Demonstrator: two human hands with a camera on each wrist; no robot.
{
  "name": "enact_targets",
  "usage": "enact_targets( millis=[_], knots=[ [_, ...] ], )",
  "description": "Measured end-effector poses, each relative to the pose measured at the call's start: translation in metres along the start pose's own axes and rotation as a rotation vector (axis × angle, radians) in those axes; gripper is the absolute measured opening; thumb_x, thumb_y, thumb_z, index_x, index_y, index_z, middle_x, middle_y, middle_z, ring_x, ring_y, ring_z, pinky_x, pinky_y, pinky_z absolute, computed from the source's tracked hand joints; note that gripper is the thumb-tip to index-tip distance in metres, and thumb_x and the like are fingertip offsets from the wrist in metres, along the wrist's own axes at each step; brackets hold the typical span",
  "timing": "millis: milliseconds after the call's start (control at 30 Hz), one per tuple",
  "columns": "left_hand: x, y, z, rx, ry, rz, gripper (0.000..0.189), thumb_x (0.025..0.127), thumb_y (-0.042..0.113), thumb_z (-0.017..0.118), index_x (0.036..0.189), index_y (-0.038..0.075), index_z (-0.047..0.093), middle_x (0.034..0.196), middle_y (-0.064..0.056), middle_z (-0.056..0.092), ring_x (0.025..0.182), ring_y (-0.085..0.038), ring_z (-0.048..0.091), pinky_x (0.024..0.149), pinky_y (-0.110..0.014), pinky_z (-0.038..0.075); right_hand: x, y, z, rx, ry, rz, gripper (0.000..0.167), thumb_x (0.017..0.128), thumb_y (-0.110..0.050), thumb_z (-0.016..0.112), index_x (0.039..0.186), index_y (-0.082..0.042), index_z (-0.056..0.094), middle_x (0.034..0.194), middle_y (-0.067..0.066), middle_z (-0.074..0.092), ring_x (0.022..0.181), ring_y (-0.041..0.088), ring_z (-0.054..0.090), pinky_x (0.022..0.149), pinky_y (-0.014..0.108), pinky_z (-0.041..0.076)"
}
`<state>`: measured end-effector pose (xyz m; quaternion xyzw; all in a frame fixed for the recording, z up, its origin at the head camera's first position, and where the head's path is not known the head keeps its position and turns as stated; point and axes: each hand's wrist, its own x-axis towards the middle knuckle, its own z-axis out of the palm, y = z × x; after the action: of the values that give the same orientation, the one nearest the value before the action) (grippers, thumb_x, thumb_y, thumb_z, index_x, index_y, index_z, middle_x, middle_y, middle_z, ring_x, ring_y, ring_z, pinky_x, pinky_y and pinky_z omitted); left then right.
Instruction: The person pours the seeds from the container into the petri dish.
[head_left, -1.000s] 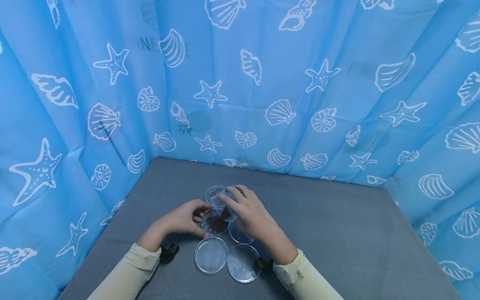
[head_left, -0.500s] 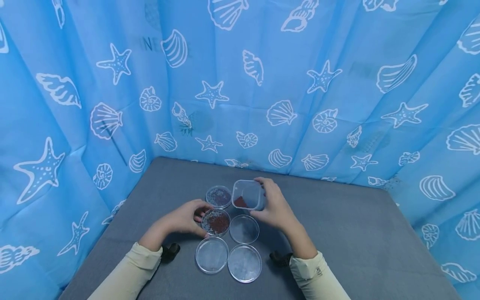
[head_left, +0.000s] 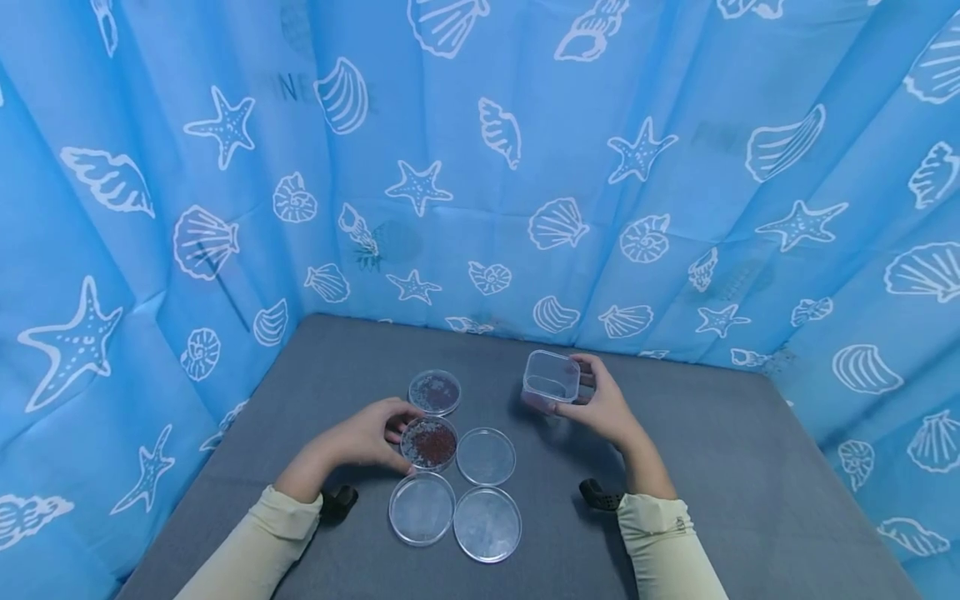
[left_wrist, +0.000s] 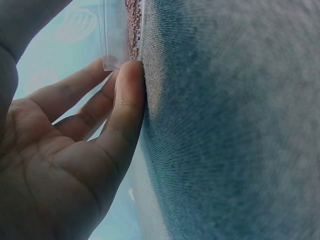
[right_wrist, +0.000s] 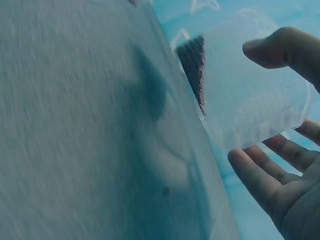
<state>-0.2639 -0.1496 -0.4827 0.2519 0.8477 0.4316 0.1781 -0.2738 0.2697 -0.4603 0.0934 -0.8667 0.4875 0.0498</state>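
My left hand [head_left: 371, 435] holds a clear petri dish [head_left: 431, 443] at its left side, thumb and fingers round the rim. Dark red-brown grains and some pale ones lie in the dish; the left wrist view shows the reddish grains [left_wrist: 133, 30] against its wall. To the right, above the table, my right hand [head_left: 606, 408] grips a clear square plastic tub [head_left: 551, 373] between thumb and fingers. In the right wrist view a layer of dark reddish grains [right_wrist: 195, 70] sits at the tub's bottom, and the tub's shadow falls on the cloth.
Behind the held dish stands another petri dish [head_left: 435, 392] with dark and pale grains. Three more clear dishes, a right one [head_left: 486, 457], a front left one [head_left: 422, 510] and a front right one [head_left: 487, 525], stand close by. A blue shell-patterned curtain [head_left: 480, 167] borders the grey table [head_left: 712, 467].
My right hand has swung rightward from over the held dish with the tub, which was tipped low there and now stands more upright. The left hand has stayed at its dish.
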Motion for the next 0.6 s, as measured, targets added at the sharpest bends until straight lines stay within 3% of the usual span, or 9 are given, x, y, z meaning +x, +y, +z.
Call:
enact_targets(
  millis=[200,400,600],
  knots=[
    [0.001,-0.004,0.001,0.002,0.005,-0.008,0.082,0.072,0.015,0.099,0.144,0.004,0.060,0.134,-0.014,0.059,0.118,-0.027,0.061,0.097,-0.038,0.063,-0.001,0.014,-0.010,0.032,-0.025,0.085,0.089,0.086,-0.014,0.088,0.157,-0.004,0.035,0.150,0.026,0.048,0.138,0.048,0.054,0.105,0.051,0.057],
    [0.002,-0.002,0.001,0.009,0.006,-0.002,0.083,0.072,0.016,0.100,0.144,0.004,0.060,0.133,-0.013,0.060,0.117,-0.027,0.062,0.096,-0.036,0.063,-0.001,0.025,-0.013,-0.008,-0.048,0.089,0.086,0.089,-0.017,0.085,0.157,-0.002,0.036,0.151,0.028,0.050,0.139,0.051,0.054,0.105,0.052,0.056],
    [0.002,-0.005,0.000,0.001,0.000,0.012,0.083,0.072,0.016,0.099,0.144,0.005,0.060,0.134,-0.014,0.059,0.119,-0.028,0.061,0.096,-0.035,0.063,0.000,0.027,-0.008,0.049,-0.078,0.097,0.085,0.091,-0.015,0.082,0.159,-0.001,0.033,0.152,0.031,0.048,0.136,0.050,0.056,0.094,0.034,0.054]
  ],
)
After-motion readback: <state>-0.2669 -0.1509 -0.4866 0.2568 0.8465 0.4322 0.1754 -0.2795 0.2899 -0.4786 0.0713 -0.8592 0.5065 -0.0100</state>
